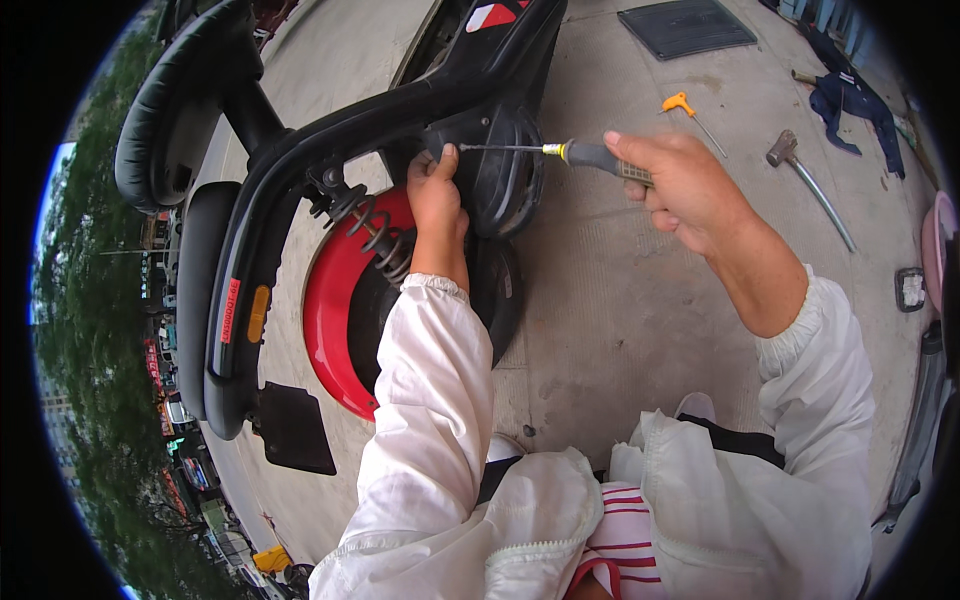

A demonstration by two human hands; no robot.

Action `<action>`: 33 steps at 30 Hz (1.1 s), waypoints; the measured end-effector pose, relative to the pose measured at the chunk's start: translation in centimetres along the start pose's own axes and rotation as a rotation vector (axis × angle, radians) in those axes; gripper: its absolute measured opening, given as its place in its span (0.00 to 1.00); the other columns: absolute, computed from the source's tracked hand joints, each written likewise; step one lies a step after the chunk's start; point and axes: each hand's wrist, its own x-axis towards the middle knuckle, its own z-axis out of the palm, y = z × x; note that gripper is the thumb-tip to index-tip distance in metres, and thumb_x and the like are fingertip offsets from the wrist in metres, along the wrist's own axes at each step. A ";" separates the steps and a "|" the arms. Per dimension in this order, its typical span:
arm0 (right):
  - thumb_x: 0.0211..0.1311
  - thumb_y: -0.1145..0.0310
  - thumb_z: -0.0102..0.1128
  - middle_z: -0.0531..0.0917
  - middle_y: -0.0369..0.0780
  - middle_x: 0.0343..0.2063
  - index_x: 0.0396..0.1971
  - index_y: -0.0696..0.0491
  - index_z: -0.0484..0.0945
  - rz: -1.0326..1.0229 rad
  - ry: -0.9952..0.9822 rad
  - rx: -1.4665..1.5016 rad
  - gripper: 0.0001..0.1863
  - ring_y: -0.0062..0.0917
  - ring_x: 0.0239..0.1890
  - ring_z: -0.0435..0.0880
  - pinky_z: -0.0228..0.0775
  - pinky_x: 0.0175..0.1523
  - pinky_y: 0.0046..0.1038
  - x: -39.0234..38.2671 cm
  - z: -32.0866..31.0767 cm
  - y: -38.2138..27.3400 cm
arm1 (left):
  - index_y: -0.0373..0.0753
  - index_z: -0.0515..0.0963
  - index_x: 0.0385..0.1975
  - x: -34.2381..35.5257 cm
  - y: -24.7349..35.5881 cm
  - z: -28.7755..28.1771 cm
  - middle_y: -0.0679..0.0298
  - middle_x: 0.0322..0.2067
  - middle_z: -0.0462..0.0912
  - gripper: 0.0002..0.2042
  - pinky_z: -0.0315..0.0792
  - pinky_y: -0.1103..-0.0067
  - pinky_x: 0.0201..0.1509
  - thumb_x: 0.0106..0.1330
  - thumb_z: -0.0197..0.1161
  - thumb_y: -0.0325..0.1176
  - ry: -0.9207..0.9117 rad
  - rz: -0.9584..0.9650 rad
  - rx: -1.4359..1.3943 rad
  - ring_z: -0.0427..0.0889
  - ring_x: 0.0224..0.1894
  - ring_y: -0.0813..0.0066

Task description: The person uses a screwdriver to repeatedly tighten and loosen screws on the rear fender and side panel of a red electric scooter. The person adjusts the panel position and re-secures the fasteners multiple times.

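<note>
A black scooter frame (330, 130) lies on its side, with a coiled shock absorber (375, 225) and a red rear fender (330, 330). My right hand (680, 190) grips the dark handle of a screwdriver (595, 156), whose shaft runs left to a black housing (500, 190). My left hand (436, 190) is closed at that housing, thumb and fingers pinched at the shaft's far end; whatever small part they hold is hidden.
An orange-handled hex key (678, 103), a hammer (815, 185), dark cloth (850, 110) and a black mat (687, 28) lie on the concrete (640, 300). A pink basin (936, 250) is at the right edge. The padded seat (150, 160) is at left.
</note>
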 end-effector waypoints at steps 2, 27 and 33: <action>0.64 0.55 0.62 0.77 0.41 0.24 0.33 0.68 0.77 0.146 -0.071 0.220 0.25 0.30 0.27 0.80 0.73 0.35 0.36 0.0 -0.5 0.8 | 0.30 0.73 0.49 -0.3 0.3 0.4 0.63 0.41 0.82 0.16 0.70 0.80 0.53 0.65 0.67 0.27 -0.041 -0.012 -0.024 0.78 0.43 0.77; 0.74 0.51 0.50 0.71 0.31 0.22 0.55 0.57 0.75 -0.153 0.200 -0.546 0.25 0.11 0.20 0.67 0.62 0.28 0.19 0.5 -0.5 0.1 | 0.28 0.69 0.58 -0.3 -0.6 2.6 0.42 0.55 0.76 0.29 0.69 0.67 0.63 0.58 0.71 0.29 0.137 0.066 0.114 0.75 0.60 0.52; 0.72 0.60 0.54 0.80 0.43 0.43 0.59 0.58 0.73 -0.359 0.186 -0.482 0.22 0.12 0.25 0.72 0.62 0.27 0.16 0.2 -0.1 1.6 | 0.29 0.69 0.57 0.6 -1.2 2.1 0.44 0.53 0.77 0.29 0.70 0.67 0.61 0.56 0.72 0.29 0.138 0.065 0.111 0.77 0.57 0.54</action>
